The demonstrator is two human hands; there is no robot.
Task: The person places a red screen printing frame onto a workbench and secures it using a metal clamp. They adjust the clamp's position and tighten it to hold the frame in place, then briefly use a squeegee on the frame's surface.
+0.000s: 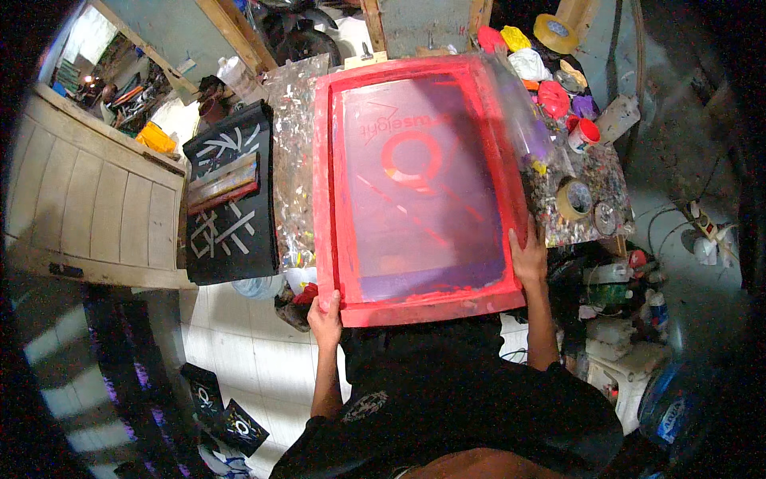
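Note:
A large screen-printing frame (431, 231) with a red border and a pale purple mesh is tilted in front of me. A ring shape, thin lines and reversed lettering show in the mesh. My left hand (325, 319) grips its near left corner, the thumb on top. On the right side rail, toward the near end, my right hand (529, 255) is closed around the edge; its fingertips under the frame are hidden. Beneath the frame lies a paint-spattered worktable (294, 168). To the left, black printed fabric (239, 215) carries wooden-handled squeegees (223, 185).
Tape rolls (574, 199), a red paint tub (585, 132) and coloured lids crowd the table's right side. A wooden door (96, 191) stands at the left. Black printed pieces (241, 427) are at the lower left. Bottles and a white stool (626, 371) occupy the right.

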